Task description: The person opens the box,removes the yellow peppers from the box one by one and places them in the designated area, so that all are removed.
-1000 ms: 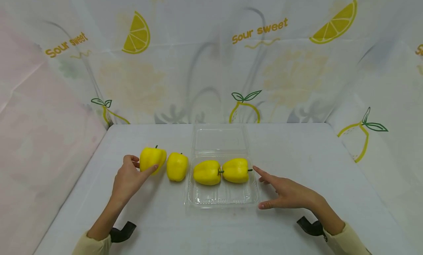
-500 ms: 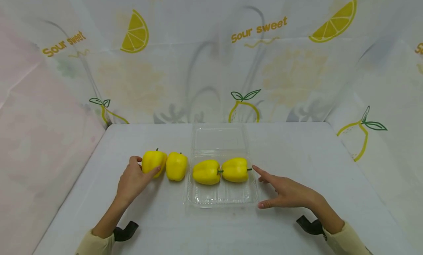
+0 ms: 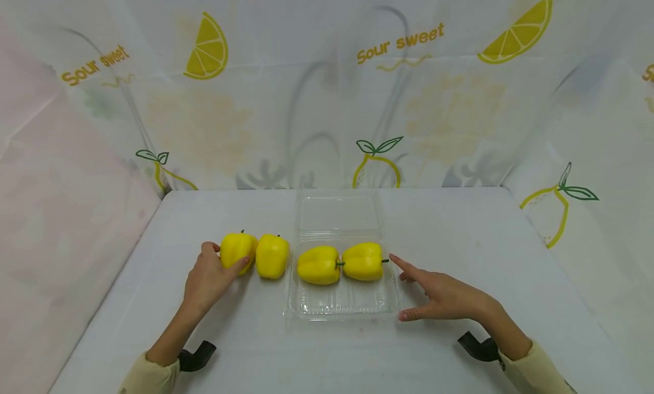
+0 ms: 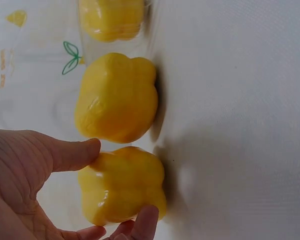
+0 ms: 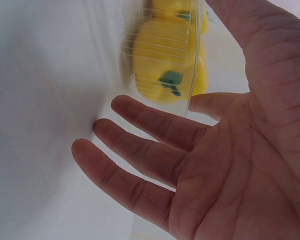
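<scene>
My left hand [image 3: 208, 277] holds the leftmost yellow bell pepper [image 3: 237, 251] between thumb and fingers. That pepper stands upright on the table, stem up, close beside a second upright yellow bell pepper [image 3: 272, 256]. In the left wrist view, the thumb lies on one side of the held bell pepper [image 4: 122, 182] and the fingertips on the other. Two more yellow bell peppers [image 3: 318, 265] [image 3: 361, 262] lie on their sides in a clear plastic clamshell box [image 3: 342, 311]. Beside the box's right edge is my right hand [image 3: 447, 297], fingers spread and holding nothing.
The box's clear lid [image 3: 338, 215] lies folded back behind it. A white-covered table [image 3: 434, 360] bears everything. Lemon-printed fabric [image 3: 286, 99] hangs behind and at the sides. A black curved piece [image 3: 198, 357] sits at the left wrist, another [image 3: 478, 347] at the right.
My left hand has brought its bell pepper down and slightly to the right, close against the neighbouring pepper. The right hand stays where it was beside the box.
</scene>
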Motion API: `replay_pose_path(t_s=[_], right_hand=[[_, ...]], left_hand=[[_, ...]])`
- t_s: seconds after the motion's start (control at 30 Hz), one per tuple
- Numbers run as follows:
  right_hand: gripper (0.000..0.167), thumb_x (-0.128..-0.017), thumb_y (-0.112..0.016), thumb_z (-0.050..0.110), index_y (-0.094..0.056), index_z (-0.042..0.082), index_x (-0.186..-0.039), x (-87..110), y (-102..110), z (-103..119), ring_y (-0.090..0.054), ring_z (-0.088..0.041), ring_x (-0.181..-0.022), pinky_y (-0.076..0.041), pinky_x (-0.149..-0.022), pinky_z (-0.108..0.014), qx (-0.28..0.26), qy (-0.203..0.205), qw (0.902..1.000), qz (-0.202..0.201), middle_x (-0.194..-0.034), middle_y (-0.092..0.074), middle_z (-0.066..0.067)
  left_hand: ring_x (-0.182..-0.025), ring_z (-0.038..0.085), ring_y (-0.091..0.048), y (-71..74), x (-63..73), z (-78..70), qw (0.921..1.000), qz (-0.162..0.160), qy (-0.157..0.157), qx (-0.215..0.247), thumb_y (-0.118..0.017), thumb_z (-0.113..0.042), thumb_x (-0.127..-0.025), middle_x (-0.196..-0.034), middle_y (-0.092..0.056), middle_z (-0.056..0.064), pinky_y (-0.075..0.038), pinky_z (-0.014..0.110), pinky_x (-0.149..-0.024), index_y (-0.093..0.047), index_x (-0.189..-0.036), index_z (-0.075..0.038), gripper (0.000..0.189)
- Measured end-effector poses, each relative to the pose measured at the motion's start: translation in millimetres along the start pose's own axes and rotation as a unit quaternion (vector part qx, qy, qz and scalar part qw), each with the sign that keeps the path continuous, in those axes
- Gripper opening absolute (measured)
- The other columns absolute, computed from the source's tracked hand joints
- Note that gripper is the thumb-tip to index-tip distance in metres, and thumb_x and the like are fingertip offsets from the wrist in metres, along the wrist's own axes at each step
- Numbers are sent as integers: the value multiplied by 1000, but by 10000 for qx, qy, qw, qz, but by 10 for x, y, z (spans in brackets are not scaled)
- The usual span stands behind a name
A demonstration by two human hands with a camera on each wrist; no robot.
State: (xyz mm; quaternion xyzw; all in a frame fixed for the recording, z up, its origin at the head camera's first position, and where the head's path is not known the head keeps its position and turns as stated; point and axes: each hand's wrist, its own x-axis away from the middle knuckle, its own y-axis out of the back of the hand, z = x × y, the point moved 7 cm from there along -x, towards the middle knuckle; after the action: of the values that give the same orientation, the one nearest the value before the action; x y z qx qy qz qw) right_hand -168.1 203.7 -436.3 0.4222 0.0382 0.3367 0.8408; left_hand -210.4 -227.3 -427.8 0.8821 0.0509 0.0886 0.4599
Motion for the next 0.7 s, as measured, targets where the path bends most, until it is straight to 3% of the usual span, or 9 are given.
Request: replay_pose_path(t_s=[0.27,0.5,0.7], right_hand=[[108,-80,-73,59,-8,25,-159,6,-2,3,-53,-33,-122,-44,-95,-56,-38,-44,10000,6,-135,-55,-13],[109,-80,-73,59,-10,20,-159,2,9,8,-54,-32,-121,-47,-91,-53,-23,-13,10000,-2,-134,-56,-11],[109,-80,-72,62,-10,20,-159,-9,12,18,-54,-30,-120,-49,-89,-50,29,20,10000,4,-133,-56,-9]], left_hand=[[-66,32,-52,35,39,-26,9998,62,1,-188,-69,-49,-88,-102,-49,31,-43,37,-54,-30,-126,13,82],[-53,27,-45,168,154,-169,9988,-277,-200,-358,-70,-43,-89,-107,-45,31,-40,34,-47,-31,-130,12,78],[-68,31,-57,193,236,-291,9984,-245,-397,-318,-69,-43,-91,-112,-48,29,-47,37,-55,-37,-128,9,72]])
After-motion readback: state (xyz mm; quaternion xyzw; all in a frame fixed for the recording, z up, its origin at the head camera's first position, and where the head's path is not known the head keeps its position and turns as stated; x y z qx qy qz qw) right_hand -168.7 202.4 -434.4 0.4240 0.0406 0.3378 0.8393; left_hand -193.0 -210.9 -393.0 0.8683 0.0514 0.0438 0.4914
